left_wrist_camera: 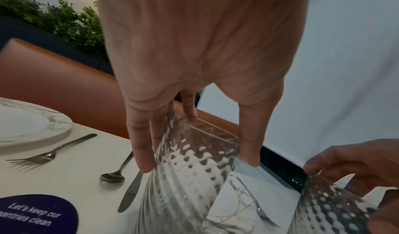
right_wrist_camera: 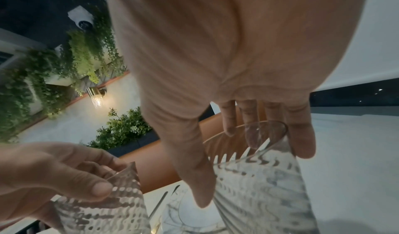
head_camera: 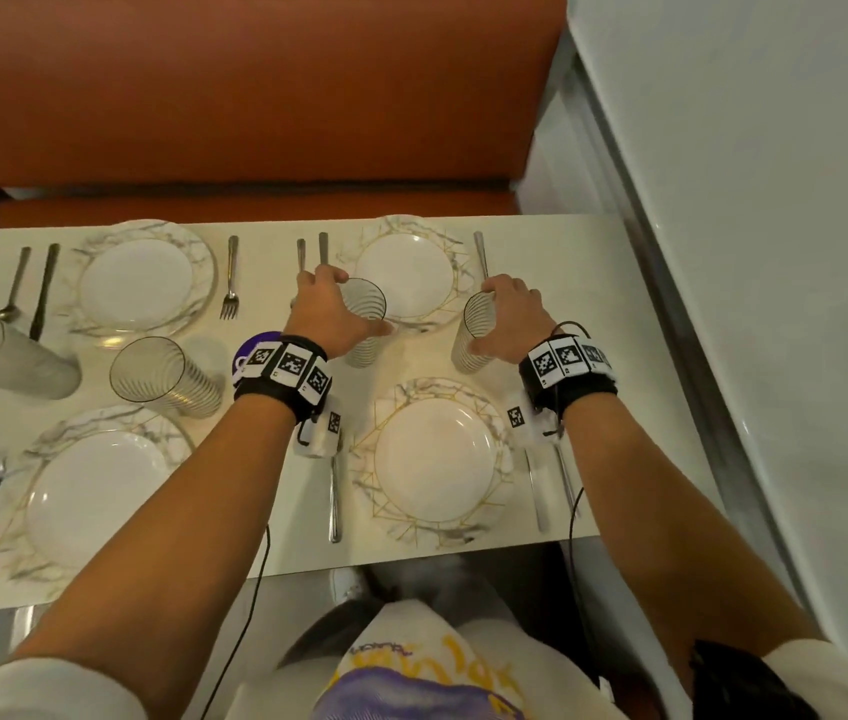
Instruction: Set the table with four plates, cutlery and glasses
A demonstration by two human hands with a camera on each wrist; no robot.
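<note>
My left hand [head_camera: 346,304] grips a ribbed clear glass [head_camera: 366,348] round its rim, thumb on the near side; the left wrist view shows that glass [left_wrist_camera: 183,186] between fingers and thumb. My right hand [head_camera: 489,317] grips a second ribbed glass [head_camera: 474,330] the same way, seen close in the right wrist view as glass [right_wrist_camera: 259,195]. Both glasses are upright between the far right plate [head_camera: 404,272] and the near right plate [head_camera: 435,459]. Whether their bases touch the white table [head_camera: 266,459] I cannot tell.
Two more glasses [head_camera: 162,376] [head_camera: 1,356] stand at the left, between the far left plate [head_camera: 146,280] and the near left plate [head_camera: 94,491]. Forks, knives and spoons flank every plate. A purple coaster [head_camera: 255,345] lies mid-table. An orange bench [head_camera: 255,96] runs behind; a wall [head_camera: 775,200] stands at the right.
</note>
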